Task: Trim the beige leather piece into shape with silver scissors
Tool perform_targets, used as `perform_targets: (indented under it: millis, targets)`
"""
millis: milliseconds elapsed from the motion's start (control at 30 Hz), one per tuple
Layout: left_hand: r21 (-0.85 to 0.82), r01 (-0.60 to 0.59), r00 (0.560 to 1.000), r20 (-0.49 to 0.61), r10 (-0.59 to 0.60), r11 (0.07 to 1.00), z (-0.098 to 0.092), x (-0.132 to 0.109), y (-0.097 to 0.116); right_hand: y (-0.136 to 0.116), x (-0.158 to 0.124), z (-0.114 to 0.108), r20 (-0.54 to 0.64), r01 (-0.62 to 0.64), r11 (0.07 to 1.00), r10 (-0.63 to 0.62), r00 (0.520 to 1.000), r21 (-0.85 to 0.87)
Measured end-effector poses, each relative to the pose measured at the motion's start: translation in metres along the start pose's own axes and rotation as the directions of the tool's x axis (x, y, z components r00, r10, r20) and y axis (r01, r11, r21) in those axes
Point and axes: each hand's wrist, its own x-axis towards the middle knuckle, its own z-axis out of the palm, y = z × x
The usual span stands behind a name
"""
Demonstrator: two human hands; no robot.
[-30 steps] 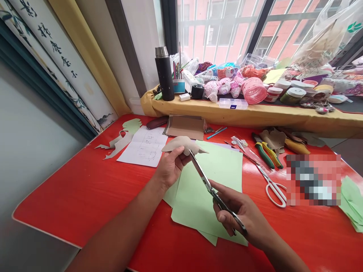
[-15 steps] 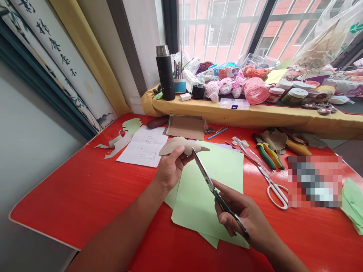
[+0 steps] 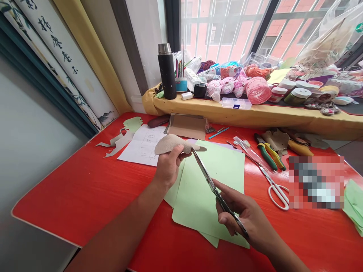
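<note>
Between the thumb and fingers of my left hand (image 3: 168, 164) is a curved piece of beige leather-like material (image 3: 170, 142), its narrow end pointing right. My right hand (image 3: 241, 213) is closed round the handles of metal scissors (image 3: 208, 179). The blade tips meet the lower edge of the beige piece near its narrow end; whether they bite into it I cannot tell. Beneath both hands lie pale green sheets (image 3: 210, 189) on the red table (image 3: 85, 189). A white sheet with drawn lines (image 3: 136, 149) is to the left of my left hand.
White-handled scissors (image 3: 278, 192), pliers (image 3: 270, 153) and a blurred-out object (image 3: 316, 183) lie at the right. Beige offcuts (image 3: 120, 143) rest at the left, brown sheets (image 3: 187, 126) at the back. A black thermos (image 3: 166, 73) and several craft supplies fill the sill (image 3: 198, 109).
The beige piece has turned slightly in my left hand, showing more of its broad face, and shifted a little left. My right hand and the scissors stay nearly in place.
</note>
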Motion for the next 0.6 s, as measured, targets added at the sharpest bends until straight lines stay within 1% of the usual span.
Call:
perform_targets:
  millis: [133,233,400,500,600]
  targets:
    - [0.082,-0.050,0.998,-0.019,0.052,0.995,0.000,-0.001,0.000,0.003,-0.001,-0.003,-0.010,-0.005,1.000,0.005,1.000,-0.013]
    - [0.081,-0.073,0.997,-0.011,0.075,0.994,0.000,-0.001,-0.001,0.002,-0.001,-0.003,-0.004,-0.008,1.000,0.008,1.000,-0.005]
    - [0.094,-0.080,0.997,0.024,0.078,0.992,-0.001,-0.001,-0.001,0.001,0.000,-0.003,-0.016,-0.010,1.000,0.011,1.000,0.018]
    - [0.083,-0.099,0.995,0.030,0.096,0.992,-0.001,-0.002,-0.001,-0.004,-0.001,-0.001,0.001,-0.012,1.000,0.012,1.000,0.023]
    - [0.082,-0.092,0.995,0.038,0.089,0.992,-0.001,-0.003,-0.001,-0.012,-0.001,0.001,0.006,-0.044,0.999,0.044,0.999,0.003]
